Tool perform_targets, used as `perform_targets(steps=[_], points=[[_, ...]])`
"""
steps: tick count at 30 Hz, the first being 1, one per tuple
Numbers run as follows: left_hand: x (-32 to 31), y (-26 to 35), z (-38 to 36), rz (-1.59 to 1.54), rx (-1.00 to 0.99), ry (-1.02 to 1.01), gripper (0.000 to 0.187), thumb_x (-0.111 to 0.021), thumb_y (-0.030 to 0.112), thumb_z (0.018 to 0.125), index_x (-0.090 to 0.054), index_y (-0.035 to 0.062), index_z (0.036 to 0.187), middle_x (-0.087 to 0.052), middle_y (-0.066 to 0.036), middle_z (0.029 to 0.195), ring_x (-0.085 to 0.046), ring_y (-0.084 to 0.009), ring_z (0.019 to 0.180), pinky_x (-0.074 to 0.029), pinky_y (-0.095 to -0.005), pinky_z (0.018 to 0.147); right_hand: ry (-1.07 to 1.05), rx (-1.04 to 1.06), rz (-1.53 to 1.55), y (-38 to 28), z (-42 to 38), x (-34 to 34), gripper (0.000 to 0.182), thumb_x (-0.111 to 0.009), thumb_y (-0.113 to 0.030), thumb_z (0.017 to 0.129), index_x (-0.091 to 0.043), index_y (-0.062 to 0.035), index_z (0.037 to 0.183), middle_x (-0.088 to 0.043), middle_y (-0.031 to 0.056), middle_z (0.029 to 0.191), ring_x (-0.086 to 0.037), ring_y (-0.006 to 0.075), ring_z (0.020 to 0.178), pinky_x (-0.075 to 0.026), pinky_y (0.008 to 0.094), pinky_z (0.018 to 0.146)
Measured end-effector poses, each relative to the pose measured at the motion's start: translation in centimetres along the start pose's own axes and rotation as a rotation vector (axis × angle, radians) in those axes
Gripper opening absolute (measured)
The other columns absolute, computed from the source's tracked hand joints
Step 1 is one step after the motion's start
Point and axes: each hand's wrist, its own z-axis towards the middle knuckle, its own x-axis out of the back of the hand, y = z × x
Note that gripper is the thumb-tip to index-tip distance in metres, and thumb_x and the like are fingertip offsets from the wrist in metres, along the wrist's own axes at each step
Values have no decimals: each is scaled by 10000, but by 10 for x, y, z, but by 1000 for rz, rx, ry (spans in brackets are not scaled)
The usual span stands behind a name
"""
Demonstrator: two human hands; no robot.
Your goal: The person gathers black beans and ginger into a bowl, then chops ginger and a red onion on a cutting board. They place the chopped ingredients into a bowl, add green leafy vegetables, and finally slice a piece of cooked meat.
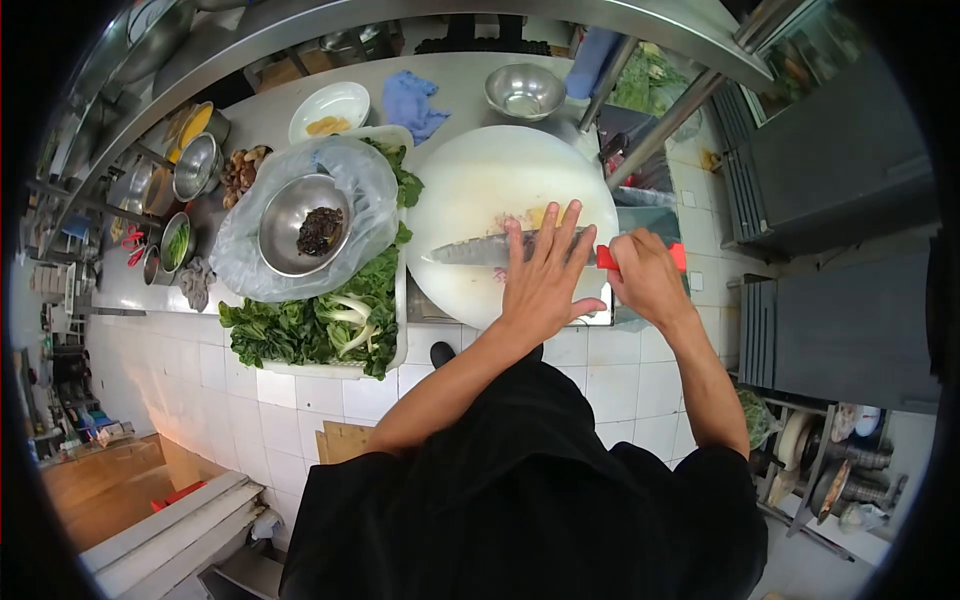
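The right hand (648, 278) is gripping the red handle of a knife (480, 250) whose blade is lying flat, long axis pointing left across the round board (470, 180), while the left hand (545, 272) (fingers spread, holding nothing) is pressing down on it.

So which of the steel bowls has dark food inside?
The bowl sitting on the plastic bag over the greens. It holds a dark clump; the bowl behind the cutting board looks empty.
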Motion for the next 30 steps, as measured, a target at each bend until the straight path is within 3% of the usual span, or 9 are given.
perform_targets(steps=[3, 7, 9, 14, 18, 20, 22, 24, 30], points=[[-4, -1, -3, -17, 18, -1, 941, -742, 547, 667, -405, 75, 1408, -166, -176, 1566, -154, -372, 1442, -145, -672, 1074, -9, 18, -8, 1, -4, 2, 297, -681, -7, 633, -448, -52, 811, -546, 121, 711, -531, 322, 765, -425, 426, 682], [-12, -19, -20, -4, 99, -2, 937, -733, 569, 686, -389, 117, 1430, -144, -192, 1567, -132, -422, 1434, -132, -661, 1083, -26, -14, -23, 16, -16, 15, 282, -674, -22, 643, -466, -47, 831, -545, 120, 703, -541, 321, 769, -429, 423, 688], [-14, -31, -30, 3, 137, -59, 915, -717, 569, 719, -376, 121, 1441, -114, -191, 1574, -98, -423, 1441, -104, -667, 1086, -57, -32, -3, 35, -28, 27, 318, -678, 8, 614, -521, -52, 883, -584, 131, 799, -554, 335, 790, -443, 424, 706], [-17, -57, -54, 73, 176, -152, 940, -658, 621, 747, -319, 144, 1483, -96, -192, 1578, -53, -420, 1447, -71, -676, 1085, -193, -160, -7, 64, -48, 70, 353, -663, -4, 643, -572, -59, 980, -599, 129, 781, -580, 348, 752, -458, 428, 668], [-18, -68, -65, 139, 278, -108, 1018, -632, 652, 748, -256, 68, 1492, -93, -222, 1571, -54, -419, 1449, -69, -683, 1081, -224, -282, 57, 73, -67, 58, 426, -642, -41, 700, -580, -91, 1119, -626, 155, 816, -617, 383, 734, -488, 463, 654], [-15, -69, -73, 146, 316, -101, 1053, -622, 666, 743, -238, 29, 1488, -105, -232, 1567, -60, -414, 1450, -68, -685, 1081, -149, -295, 84, 61, -78, 21, 356, -613, -52, 762, -579, -90, 1114, -624, 180, 822, -624, 411, 716, -506, 482, 641], [-10, -68, -81, 147, 393, -141, 1112, -613, 684, 736, -213, -54, 1466, -113, -259, 1557, -60, -413, 1451, -69, -663, 1095, -147, -472, -59, 38, -85, -11, 295, -575, -62, 813, -570, -79, 1107, -622, 201, 817, -631, 420, 706, -520, 492, 603], [-6, -66, -90, 149, 385, -160, 1126, -610, 692, 731, -209, -67, 1461, -121, -261, 1554, -62, -411, 1452, -69, -655, 1100, -199, -549, -112, 3, -81, -22, 268, -551, -60, 829, -561, -68, 1096, -598, 195, 783, -631, 411, 677, -521, 489, 560], [-5, -73, -109, 176, 405, -177, 1147, -587, 717, 728, -209, -91, 1449, -152, -270, 1544, -82, -411, 1451, -73, -650, 1103, -208, -493, -63, -57, -85, -22, 172, -554, -65, 856, -566, -70, 1028, -548, 175, 733, -585, 407, 624, -493, 482, 547]])
